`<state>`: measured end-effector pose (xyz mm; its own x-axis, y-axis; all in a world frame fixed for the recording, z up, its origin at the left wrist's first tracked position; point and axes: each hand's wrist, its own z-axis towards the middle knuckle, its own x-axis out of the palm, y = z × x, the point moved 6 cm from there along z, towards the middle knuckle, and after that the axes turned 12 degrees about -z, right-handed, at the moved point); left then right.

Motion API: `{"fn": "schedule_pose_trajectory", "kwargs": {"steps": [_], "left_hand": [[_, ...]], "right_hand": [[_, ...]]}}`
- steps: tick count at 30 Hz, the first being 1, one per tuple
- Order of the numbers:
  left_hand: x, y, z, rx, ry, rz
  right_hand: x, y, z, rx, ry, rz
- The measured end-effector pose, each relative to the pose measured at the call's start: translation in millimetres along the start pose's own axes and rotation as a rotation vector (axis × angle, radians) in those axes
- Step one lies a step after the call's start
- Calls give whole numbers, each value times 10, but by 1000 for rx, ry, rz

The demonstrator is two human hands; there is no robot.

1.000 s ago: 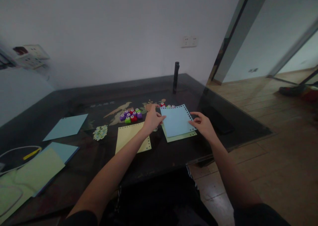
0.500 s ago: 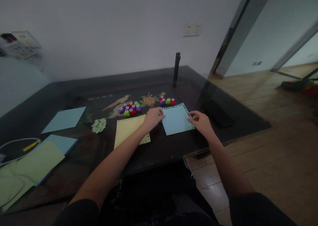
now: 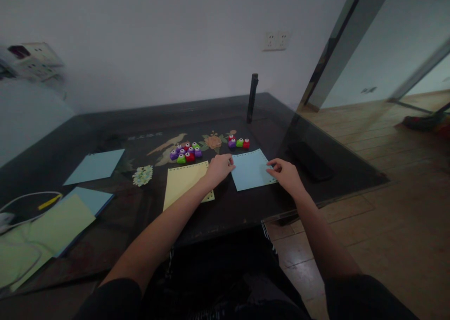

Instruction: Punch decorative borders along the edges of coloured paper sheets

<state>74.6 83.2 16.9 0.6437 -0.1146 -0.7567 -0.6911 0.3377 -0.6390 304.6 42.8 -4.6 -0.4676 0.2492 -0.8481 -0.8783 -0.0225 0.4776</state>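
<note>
A light blue sheet of paper (image 3: pixel 251 171) with a row of punched holes along its far edge lies on the dark table before me. My left hand (image 3: pixel 221 167) pinches the left edge of this sheet, its forearm crossing over a pale yellow sheet (image 3: pixel 184 182) with holes along its far and right edges. On the opposite side, my right hand (image 3: pixel 284 174) has thumb and forefinger closed at the blue sheet's right edge. Behind the yellow sheet sits a cluster of small purple, green and red pieces with eye-like tops (image 3: pixel 185 152). Several similar pieces (image 3: pixel 239 143) stand behind the blue sheet.
More blue (image 3: pixel 94 167) and yellow sheets (image 3: pixel 66 224) lie at the left, beside a white cable (image 3: pixel 21 196) and a flower-shaped piece (image 3: pixel 142 175). A black upright post (image 3: pixel 252 99) stands near the wall. A dark flat object (image 3: pixel 309 161) lies right of my right hand.
The holes along the blue sheet's far and right edges look fainter than before. Both hands stay at its sides; the whole view has shifted slightly.
</note>
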Motion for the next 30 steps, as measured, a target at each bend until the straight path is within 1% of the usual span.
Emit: {"fn": "schedule_pose_trajectory", "kwargs": {"steps": [4, 7, 10, 12, 14, 16, 18, 19, 21, 23, 25, 27, 30], "left_hand": [[20, 18, 5, 1, 8, 25], [45, 35, 5, 10, 8, 51], [46, 0, -10, 35, 4, 105], [-5, -65, -32, 63, -9, 127], [-126, -126, -66, 85, -43, 119], [-308, -130, -120, 95, -84, 96], [-518, -45, -199, 112, -103, 82], [-630, 43, -248, 112, -115, 83], [-839, 285, -361, 97, -130, 98], [-1024, 556, -482, 74, -167, 108], [-1144, 790, -585, 41, -197, 114], [-1181, 931, -654, 32, -208, 108], [-1077, 980, -694, 77, -142, 103]], "right_hand": [[17, 1, -3, 4, 13, -23], [19, 25, -5, -22, 15, -69], [-12, 59, -9, -60, -28, -133], [-39, 71, -15, -67, -60, -148], [-69, 83, -22, -68, -83, -132], [-112, 113, -30, -75, -108, -105], [-161, 185, -35, -101, -131, -68], [-183, 244, -35, -123, -137, -46], [-217, 418, -28, -186, -139, -1], [-227, 661, -4, -254, -129, 33], [-195, 955, 44, -307, -104, 48], [-98, 1297, 106, -387, -57, 34], [195, 1790, 196, -539, 61, -87]]}}
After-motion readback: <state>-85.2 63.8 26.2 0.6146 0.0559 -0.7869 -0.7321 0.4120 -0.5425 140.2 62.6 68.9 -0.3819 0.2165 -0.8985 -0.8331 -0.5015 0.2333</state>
